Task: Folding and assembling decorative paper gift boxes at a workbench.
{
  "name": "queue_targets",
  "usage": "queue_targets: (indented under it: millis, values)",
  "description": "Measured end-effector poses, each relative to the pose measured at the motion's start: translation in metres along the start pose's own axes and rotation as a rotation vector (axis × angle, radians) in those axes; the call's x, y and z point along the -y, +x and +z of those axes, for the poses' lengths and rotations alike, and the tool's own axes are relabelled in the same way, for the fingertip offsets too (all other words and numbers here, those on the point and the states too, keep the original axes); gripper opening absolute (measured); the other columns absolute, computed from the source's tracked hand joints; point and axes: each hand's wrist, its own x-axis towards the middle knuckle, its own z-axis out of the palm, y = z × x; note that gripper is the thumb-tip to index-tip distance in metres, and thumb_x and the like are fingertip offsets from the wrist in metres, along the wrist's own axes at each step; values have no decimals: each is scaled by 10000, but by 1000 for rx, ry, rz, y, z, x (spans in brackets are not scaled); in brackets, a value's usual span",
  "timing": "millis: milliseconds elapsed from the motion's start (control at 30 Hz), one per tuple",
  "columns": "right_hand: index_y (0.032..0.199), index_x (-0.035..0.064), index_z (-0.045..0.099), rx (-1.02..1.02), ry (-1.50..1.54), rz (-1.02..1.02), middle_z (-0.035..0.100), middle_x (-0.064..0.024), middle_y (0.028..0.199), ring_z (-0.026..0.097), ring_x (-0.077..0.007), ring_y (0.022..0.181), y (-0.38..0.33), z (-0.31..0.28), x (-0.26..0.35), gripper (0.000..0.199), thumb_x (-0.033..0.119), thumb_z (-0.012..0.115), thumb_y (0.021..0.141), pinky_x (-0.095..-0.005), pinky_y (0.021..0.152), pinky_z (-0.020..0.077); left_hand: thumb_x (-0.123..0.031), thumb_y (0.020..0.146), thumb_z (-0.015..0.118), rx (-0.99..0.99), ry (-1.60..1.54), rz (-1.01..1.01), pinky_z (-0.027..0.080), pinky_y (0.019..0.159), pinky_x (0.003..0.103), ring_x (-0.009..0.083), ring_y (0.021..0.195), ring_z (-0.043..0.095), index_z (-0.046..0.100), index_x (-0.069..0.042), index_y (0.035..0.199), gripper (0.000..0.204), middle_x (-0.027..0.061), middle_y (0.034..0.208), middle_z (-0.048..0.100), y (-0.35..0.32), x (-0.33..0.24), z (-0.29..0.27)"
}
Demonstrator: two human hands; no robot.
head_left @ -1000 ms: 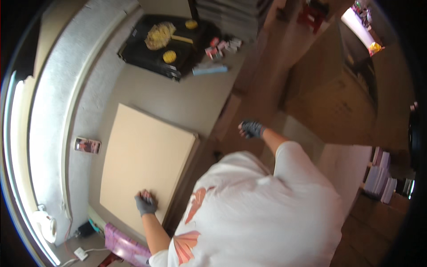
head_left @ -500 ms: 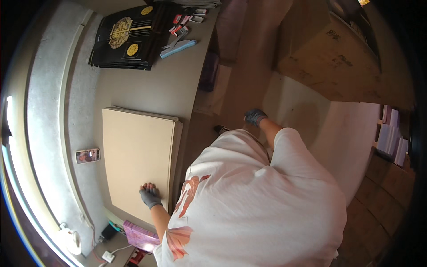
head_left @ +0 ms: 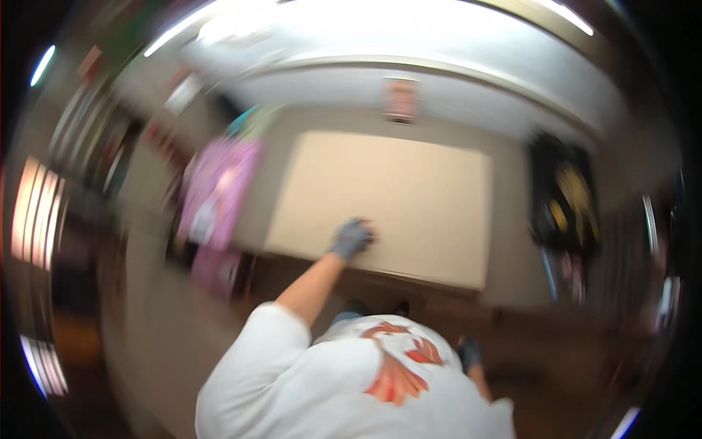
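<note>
A large beige cardboard sheet [head_left: 395, 190] lies flat on the table in front of me, on top of a stack. My left hand [head_left: 353, 238], in a grey glove with bare fingertips, rests on the sheet near its front edge. Its fingers are loosely bent and blurred, and I make out nothing held in them. Low beside my body on the right hangs my right hand [head_left: 470, 355], also gloved in grey. Motion blur and my shirt leave its fingers unclear.
Purple packages [head_left: 219, 194] are at the table's left end. Black printed sheets with gold [head_left: 564, 194] lie at the right end. A phone [head_left: 401, 101] stands behind the cardboard, by the pale wall. The grey tabletop [head_left: 512, 263] shows beside the cardboard.
My view has swung left, so the table now lies straight ahead instead of at my left. My left hand still rests on the cardboard; my right hand still hangs beside me.
</note>
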Motion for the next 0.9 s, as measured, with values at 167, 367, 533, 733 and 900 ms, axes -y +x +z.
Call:
queue_targets:
  millis: [167,367,533,733,900]
  values:
    - [1079,8,643,174,-25,-119,653,-212,1078,628,-344,972,68,-62,83,328,273,508,942,-404,855,489,-199,745,622,-43,626,690,516,776,388,306,862,633,625,-46,1028,321,157,917,649,-21,26,13]
    - [1074,7,645,163,-66,-316,663,-193,1055,633,-316,950,89,-93,169,304,253,537,932,-389,838,491,-252,757,630,189,663,773,493,863,379,290,1000,596,628,-104,1068,344,119,1069,607,-89,27,-47]
    - [1070,7,646,167,37,-423,671,-177,1036,636,-293,932,80,-80,241,285,236,562,923,-376,825,493,-236,806,621,188,346,594,539,706,322,205,737,666,644,-52,1032,293,99,818,685,-123,30,-142]
    - [1065,6,648,179,192,-531,681,-158,1014,641,-265,911,74,-71,306,265,215,591,913,-361,809,495,-218,815,652,238,193,51,534,662,322,152,683,657,653,-36,978,245,80,877,688,-178,24,-270]
    - [1088,15,644,314,357,-694,672,-37,945,588,-125,844,-76,-97,497,254,181,645,895,-286,764,482,-218,784,674,33,422,449,505,819,355,244,939,646,644,-63,1072,329,101,960,684,-190,56,-285]
